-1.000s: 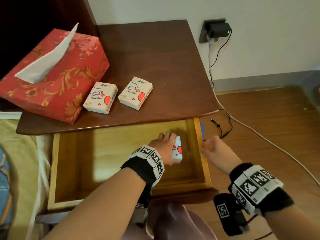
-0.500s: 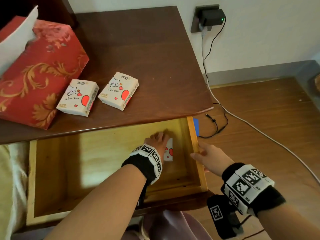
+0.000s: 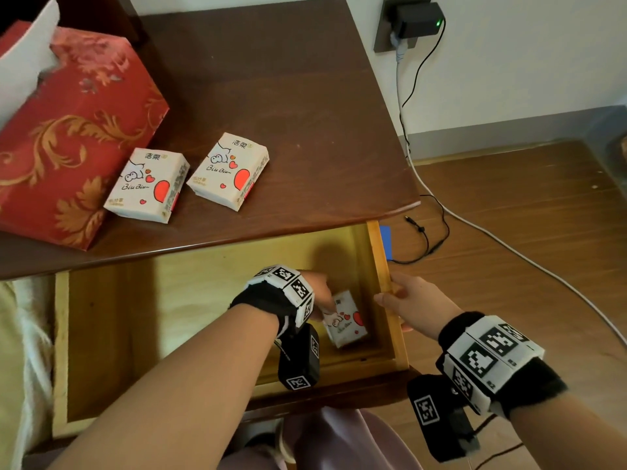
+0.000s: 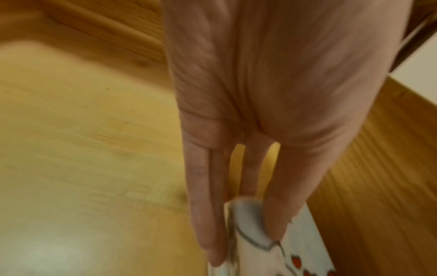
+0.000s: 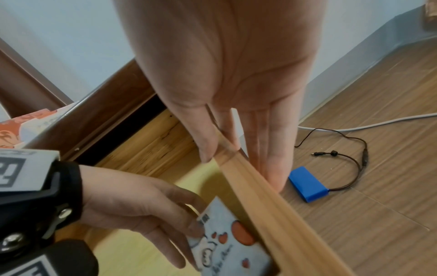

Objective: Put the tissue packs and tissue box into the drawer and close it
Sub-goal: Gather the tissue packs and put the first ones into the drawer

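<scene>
Holding a tissue pack (image 3: 346, 318) inside the open drawer (image 3: 381, 266), your left hand (image 3: 319, 290) has it pinched between thumb and fingers (image 4: 205, 214), so that grip is grasping the pack. The pack lies at the drawer's right side, just beside the right wall and near the front corner; whether it rests on the drawer bottom cannot be told. Your right hand (image 3: 412, 300) is on the top edge of that right wall, thumb on the inner side and straight fingers (image 5: 272, 158) down the outer side; this grip is released, not clenched. On the desk (image 3: 271, 79) above, two more tissue packs (image 3: 147, 184) (image 3: 229, 171) lie side by side, close but apart. The red tissue box (image 3: 68, 137) stands to their left, just beside the nearer pack. A blue block (image 5: 307, 184) with a cable lies on the floor (image 3: 526, 215) beside the drawer.
</scene>
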`<control>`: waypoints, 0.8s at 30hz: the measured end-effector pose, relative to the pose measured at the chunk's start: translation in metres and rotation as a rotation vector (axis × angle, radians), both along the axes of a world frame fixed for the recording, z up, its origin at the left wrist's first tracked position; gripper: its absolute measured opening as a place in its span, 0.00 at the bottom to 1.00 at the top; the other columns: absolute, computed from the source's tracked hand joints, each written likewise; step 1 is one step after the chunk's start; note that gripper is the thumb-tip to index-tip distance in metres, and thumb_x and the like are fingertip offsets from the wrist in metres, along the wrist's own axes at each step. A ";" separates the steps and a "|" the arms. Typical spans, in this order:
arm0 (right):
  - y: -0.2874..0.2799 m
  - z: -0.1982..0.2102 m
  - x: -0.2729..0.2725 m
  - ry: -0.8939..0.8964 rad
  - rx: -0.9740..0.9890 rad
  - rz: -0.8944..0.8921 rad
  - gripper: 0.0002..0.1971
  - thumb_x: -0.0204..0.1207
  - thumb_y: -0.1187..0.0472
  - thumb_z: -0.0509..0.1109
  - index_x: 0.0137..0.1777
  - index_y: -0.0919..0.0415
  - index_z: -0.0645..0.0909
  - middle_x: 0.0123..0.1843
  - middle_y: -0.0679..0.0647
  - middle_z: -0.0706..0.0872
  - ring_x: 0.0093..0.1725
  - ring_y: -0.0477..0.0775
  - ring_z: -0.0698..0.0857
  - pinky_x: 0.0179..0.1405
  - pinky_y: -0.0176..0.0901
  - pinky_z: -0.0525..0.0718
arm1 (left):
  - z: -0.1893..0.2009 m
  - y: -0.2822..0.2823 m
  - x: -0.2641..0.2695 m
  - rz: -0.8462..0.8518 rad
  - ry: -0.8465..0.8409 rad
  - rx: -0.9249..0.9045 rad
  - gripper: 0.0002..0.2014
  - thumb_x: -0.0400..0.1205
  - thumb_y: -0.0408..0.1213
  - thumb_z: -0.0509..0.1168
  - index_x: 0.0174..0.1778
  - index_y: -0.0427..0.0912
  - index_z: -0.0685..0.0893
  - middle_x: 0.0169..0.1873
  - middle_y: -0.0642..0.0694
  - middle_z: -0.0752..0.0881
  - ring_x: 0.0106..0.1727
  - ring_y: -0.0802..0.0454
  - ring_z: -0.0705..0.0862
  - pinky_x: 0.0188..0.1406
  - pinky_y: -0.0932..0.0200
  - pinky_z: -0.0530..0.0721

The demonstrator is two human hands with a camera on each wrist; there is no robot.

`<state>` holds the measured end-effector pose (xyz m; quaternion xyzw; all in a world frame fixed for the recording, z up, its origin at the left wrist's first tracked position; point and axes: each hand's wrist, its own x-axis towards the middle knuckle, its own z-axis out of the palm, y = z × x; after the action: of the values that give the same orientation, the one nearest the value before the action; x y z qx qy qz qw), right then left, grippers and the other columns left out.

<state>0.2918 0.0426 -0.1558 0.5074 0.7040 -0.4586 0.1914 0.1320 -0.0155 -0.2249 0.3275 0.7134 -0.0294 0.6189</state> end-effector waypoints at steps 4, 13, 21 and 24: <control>0.000 -0.001 0.000 -0.001 0.008 0.010 0.23 0.78 0.52 0.63 0.73 0.52 0.72 0.64 0.59 0.84 0.63 0.61 0.83 0.64 0.59 0.82 | 0.000 0.010 0.012 -0.051 -0.015 -0.015 0.08 0.80 0.33 0.66 0.37 0.34 0.80 0.31 0.43 0.83 0.50 0.42 0.87 0.63 0.48 0.83; 0.001 -0.003 0.002 0.010 0.010 0.025 0.21 0.79 0.52 0.62 0.72 0.54 0.73 0.64 0.59 0.84 0.63 0.60 0.82 0.63 0.59 0.82 | 0.007 0.019 0.025 -0.220 0.130 0.059 0.21 0.83 0.39 0.63 0.67 0.29 0.77 0.46 0.39 0.84 0.48 0.47 0.79 0.36 0.60 0.78; 0.002 -0.007 0.002 0.010 0.009 0.025 0.25 0.78 0.51 0.63 0.75 0.53 0.70 0.67 0.60 0.83 0.64 0.60 0.82 0.64 0.59 0.82 | -0.004 0.016 0.026 -0.118 0.009 -0.034 0.20 0.82 0.38 0.63 0.67 0.29 0.77 0.63 0.34 0.86 0.64 0.41 0.86 0.64 0.48 0.82; 0.002 -0.009 0.002 0.010 0.006 0.022 0.24 0.78 0.50 0.63 0.74 0.53 0.70 0.65 0.59 0.84 0.63 0.60 0.83 0.63 0.59 0.83 | -0.003 0.013 0.021 -0.098 -0.016 -0.035 0.19 0.82 0.38 0.63 0.66 0.30 0.79 0.61 0.35 0.87 0.63 0.41 0.86 0.55 0.51 0.85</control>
<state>0.2934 0.0446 -0.1650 0.4979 0.7117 -0.4572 0.1912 0.1531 -0.0023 -0.2282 0.3514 0.6909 -0.0694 0.6279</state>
